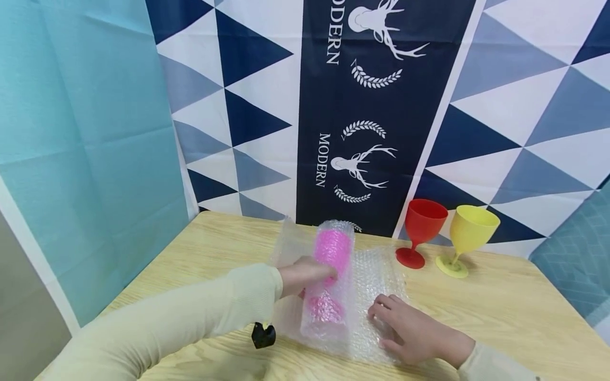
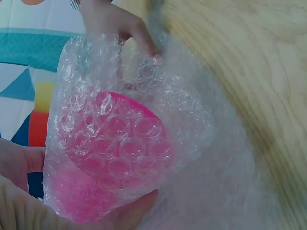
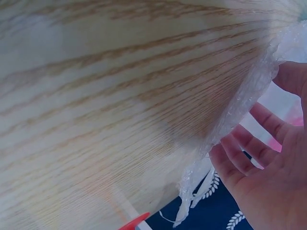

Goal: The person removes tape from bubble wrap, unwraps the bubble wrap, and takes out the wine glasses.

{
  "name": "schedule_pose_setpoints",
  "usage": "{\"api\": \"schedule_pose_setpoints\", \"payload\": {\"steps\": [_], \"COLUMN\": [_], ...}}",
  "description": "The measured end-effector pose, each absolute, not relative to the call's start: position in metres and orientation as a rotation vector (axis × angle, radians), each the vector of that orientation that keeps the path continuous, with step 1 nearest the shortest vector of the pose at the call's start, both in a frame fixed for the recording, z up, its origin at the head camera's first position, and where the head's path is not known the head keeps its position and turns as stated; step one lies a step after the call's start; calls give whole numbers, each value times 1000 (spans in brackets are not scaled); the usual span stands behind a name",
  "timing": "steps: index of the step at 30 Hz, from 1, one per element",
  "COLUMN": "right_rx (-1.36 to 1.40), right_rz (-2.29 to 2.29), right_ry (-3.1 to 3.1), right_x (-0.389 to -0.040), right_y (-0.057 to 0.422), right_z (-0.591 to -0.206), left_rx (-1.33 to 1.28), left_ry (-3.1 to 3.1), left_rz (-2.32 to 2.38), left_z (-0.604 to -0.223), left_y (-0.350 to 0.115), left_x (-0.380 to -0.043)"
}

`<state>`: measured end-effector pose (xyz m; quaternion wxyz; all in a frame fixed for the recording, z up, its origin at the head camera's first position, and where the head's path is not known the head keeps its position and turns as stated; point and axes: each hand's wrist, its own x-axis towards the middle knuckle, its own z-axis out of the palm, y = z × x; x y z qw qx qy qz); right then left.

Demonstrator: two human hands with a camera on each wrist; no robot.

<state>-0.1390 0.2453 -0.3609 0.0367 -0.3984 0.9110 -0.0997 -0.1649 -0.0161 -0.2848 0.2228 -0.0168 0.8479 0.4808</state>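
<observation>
A pink goblet (image 1: 332,248) lies rolled in bubble wrap (image 1: 376,278), which covers it from bowl to foot. Around the middle of the roll curl the fingers of my left hand (image 1: 307,274). The left wrist view shows the goblet's round pink foot (image 2: 127,143) through the bubbles, with wrap reaching past it. My right hand (image 1: 412,330) rests at the right part of the loose sheet, fingers loosely bent. In the right wrist view its fingertips touch the sheet's edge (image 3: 235,112) without pinching it.
A red goblet (image 1: 424,222) and a yellow goblet (image 1: 471,230) stand upright at the back right of the wooden table (image 1: 514,312). A patterned cloth (image 1: 257,106) hangs behind the table. Under the left cuff is a small black object (image 1: 263,335).
</observation>
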Motion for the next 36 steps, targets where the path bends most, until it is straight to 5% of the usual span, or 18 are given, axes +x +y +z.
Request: {"api": "schedule_pose_setpoints", "payload": {"steps": [36], "right_rx": [-1275], "right_rz": [-224], "right_ry": [2788], "right_x": [-145], "right_y": [238], "right_z": [-338], "left_rx": [-146], "left_ry": [2440], "left_rz": [1309], "left_z": [-326], "left_y": [-1], "left_x": [-166]}}
